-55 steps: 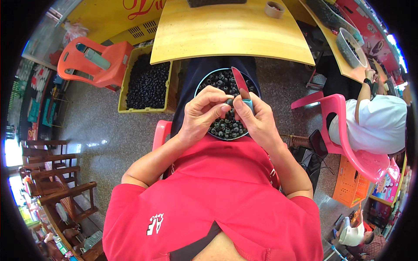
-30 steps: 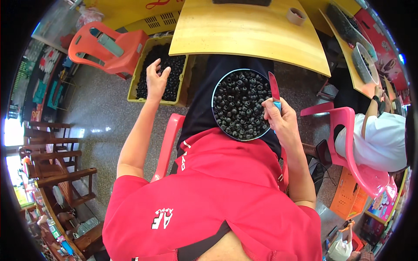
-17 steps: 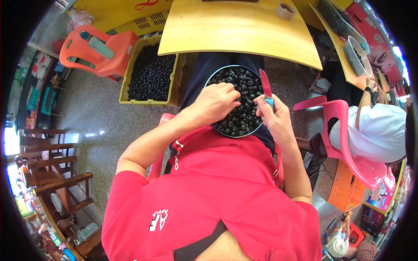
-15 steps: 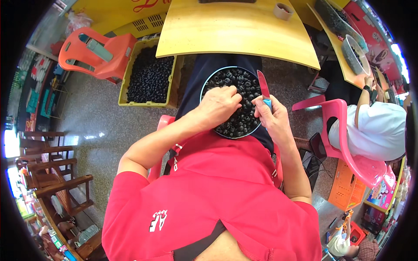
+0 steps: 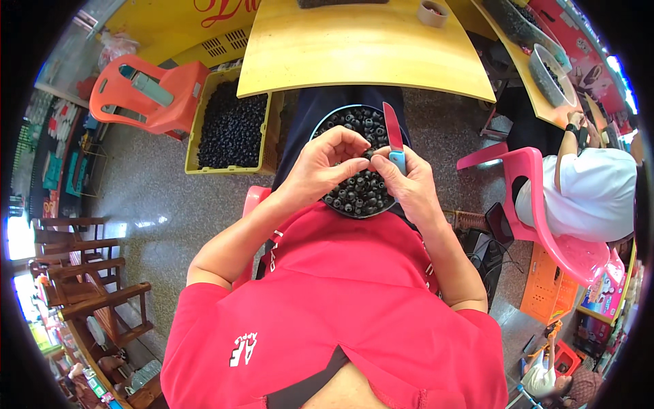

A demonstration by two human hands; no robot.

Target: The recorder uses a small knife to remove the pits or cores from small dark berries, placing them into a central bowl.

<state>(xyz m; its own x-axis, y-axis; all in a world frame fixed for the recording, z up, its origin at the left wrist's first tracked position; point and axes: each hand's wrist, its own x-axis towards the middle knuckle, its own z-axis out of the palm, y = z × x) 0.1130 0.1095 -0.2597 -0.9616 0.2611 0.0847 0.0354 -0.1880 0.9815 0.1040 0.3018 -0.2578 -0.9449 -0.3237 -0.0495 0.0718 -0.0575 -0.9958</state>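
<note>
Fingers, head view: left hand [image 5: 320, 167] curls its fingertips [image 5: 355, 161] together over the bowl, pinching what looks like one small dark fruit [image 5: 365, 163] between thumb and forefinger; the piece is mostly hidden, so I cannot tell its shape.
Right hand: right hand [image 5: 409, 187] is wrapped shut on the knife [image 5: 393, 136], thumb pressed up near the blue handle, red blade pointing up and away from the body.
Blade axis: long axis runs nearly straight away from the person, tilted slightly to their left, tip over the far rim of the bowl.
Key relation: the pinched fruit sits just left of the handle end of the blade, between the two thumbs; both hands nearly touch there, the left one carrying the fruit, the right one nearer the edge.
Bowl: round dark bowl [image 5: 319, 129] rests on the lap, heaped with dark fruits, directly beneath both hands.
Surroundings: yellow crate [image 5: 193, 146] of more dark fruit on the floor to the person's left; yellow table [image 5: 361, 51] beyond the bowl; a seated person in white [image 5: 579, 191] on a pink chair [image 5: 538, 170] to the right.
</note>
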